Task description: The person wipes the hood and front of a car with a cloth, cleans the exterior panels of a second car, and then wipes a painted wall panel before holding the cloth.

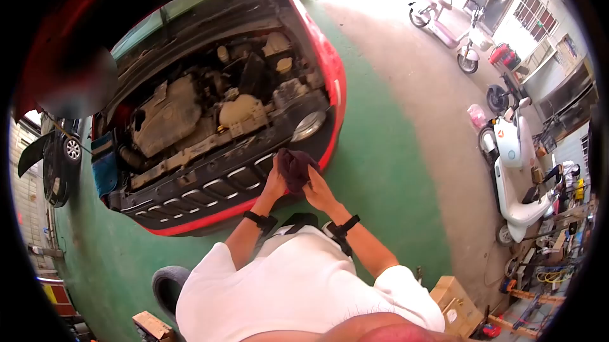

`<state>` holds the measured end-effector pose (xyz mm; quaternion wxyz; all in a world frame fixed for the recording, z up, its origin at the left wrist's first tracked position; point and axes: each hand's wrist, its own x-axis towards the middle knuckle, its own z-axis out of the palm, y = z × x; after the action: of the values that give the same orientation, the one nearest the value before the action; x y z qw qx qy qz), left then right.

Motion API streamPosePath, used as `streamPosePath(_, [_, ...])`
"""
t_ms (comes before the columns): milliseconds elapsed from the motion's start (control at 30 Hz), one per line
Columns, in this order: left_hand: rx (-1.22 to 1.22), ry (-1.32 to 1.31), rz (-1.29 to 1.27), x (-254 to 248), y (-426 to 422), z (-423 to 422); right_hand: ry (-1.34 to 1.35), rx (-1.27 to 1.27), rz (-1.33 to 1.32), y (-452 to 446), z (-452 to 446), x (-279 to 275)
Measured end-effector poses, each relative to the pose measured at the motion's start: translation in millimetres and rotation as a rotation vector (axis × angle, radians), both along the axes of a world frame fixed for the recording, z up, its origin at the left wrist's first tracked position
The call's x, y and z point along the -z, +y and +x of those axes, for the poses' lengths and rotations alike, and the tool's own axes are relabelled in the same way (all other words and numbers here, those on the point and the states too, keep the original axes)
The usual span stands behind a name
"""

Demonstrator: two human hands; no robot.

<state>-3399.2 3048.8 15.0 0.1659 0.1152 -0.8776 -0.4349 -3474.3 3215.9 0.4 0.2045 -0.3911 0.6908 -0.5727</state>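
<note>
A dark maroon cloth [295,169] is bunched up between both hands, in front of the car's grille. My left hand [275,183] grips its left side, and my right hand [319,190] grips its right side; the cloth hides part of the fingers. Black bands circle both wrists. Just beyond the hands is the red car [336,88] with its hood raised. Its dusty engine [168,114] is exposed, and a headlight [309,126] sits near the cloth. A blue cover [105,167] hangs over the car's left front corner.
White scooters [517,177] stand along the right side, beside cluttered tools and parts. Behind me are a cardboard box [455,304] and a tire [166,285]. A black car [57,158] is at the far left. The floor [387,183] is green.
</note>
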Motion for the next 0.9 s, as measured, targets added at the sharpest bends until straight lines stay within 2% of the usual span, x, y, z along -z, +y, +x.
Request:
streamPosePath(67, [-0.009, 0.146, 0.404, -8.9, 16.5, -44.2, 0.009, 0.039, -0.058, 7.9, -45.3, -7.4])
streamPosePath(100, [-0.013, 0.164, 0.41, -12.0, 19.1, -64.5, -0.003, 0.081, -0.114, 9.6, -64.4, -8.8])
streamPosePath(133, [-0.011, 0.24, 0.587, -13.2, 22.6, -86.8, 0.018, 0.083, -0.097, 9.2, -86.2, 1.0])
streamPosePath(167, [-0.006, 0.318, 0.785, -12.8, 34.5, -107.8, 0.152, 0.139, -0.056, 10.3, -106.1, 20.1])
streamPosePath(200, [0.201, 0.44, 0.922, -26.1, 40.6, -137.3, 0.297, 0.191, -0.016, 12.3, -130.8, 32.5])
streamPosePath(233, [0.413, 0.567, 1.041, -48.1, 44.6, -163.9, 0.329, 0.211, 0.014, 10.9, -153.0, 29.4])
streamPosePath(267, [0.264, 0.549, 0.946, -69.5, 56.8, -170.8, 0.301, 0.185, -0.006, 9.2, -178.8, 30.1])
streamPosePath(300, [0.251, 0.564, 0.963, -61.7, 58.2, -193.1, 0.254, 0.153, -0.031, 6.0, -198.3, 31.7])
streamPosePath(367, [0.126, 0.559, 0.765, -34.8, 48.3, -240.6, 0.208, 0.093, 0.01, 12.7, -227.4, 28.6])
streamPosePath(400, [0.134, 0.552, 1.014, -9.2, 41.5, -269.4, 0.191, 0.042, 0.016, 0.8, -258.7, 16.3])
streamPosePath(433, [0.112, 0.568, 1.019, 2.1, 31.4, -290.1, 0.195, 0.018, 0.025, -7.5, -280.6, 8.1])
streamPosePath(500, [-0.095, 0.445, 0.321, 15.6, 27.4, -313.9, 0.065, -0.101, 0.166, -1.5, -307.4, 4.1])
streamPosePath(533, [-0.126, 0.425, 0.207, 14.0, 25.0, -325.9, 0.142, -0.091, 0.143, -6.5, -324.7, 8.3])
streamPosePath(567, [-0.139, 0.423, 0.206, 14.3, 25.2, -335.2, 0.139, -0.104, 0.143, -12.0, -341.4, 10.7])
streamPosePath(633, [-0.167, 0.363, 0.672, 9.7, 27.0, -347.0, 0.074, -0.184, 0.064, -24.4, -366.3, 17.7])
streamPosePath(667, [-0.184, 0.364, 0.669, 10.7, 25.3, -353.9, 0.07, -0.2, 0.064, -31.3, -377.6, 21.4])
streamPosePath(733, [-0.039, 0.516, 0.953, 20.7, 19.3, -368.3, 0.149, -0.204, 0.074, -48.2, -392.9, 8.0])
streamPosePath(767, [-0.061, 0.511, 0.952, 29.9, 18.3, -375.8, 0.136, -0.221, 0.075, -56.4, -402.6, 3.1])
streamPosePath(800, [-0.189, 0.438, 0.7, 38.7, 19.0, -380.6, 0.139, -0.249, 0.069, -64.8, -411.1, 3.4])
streamPosePath(867, [-0.328, 0.343, 0.438, 55.2, 14.8, -392.6, 0.125, -0.295, 0.054, -83.8, -432.4, 4.0])
streamPosePath(900, [-0.357, 0.329, 0.442, 51.2, 12.9, -399.5, 0.148, -0.323, 0.03, -93.2, -445.4, 11.9])
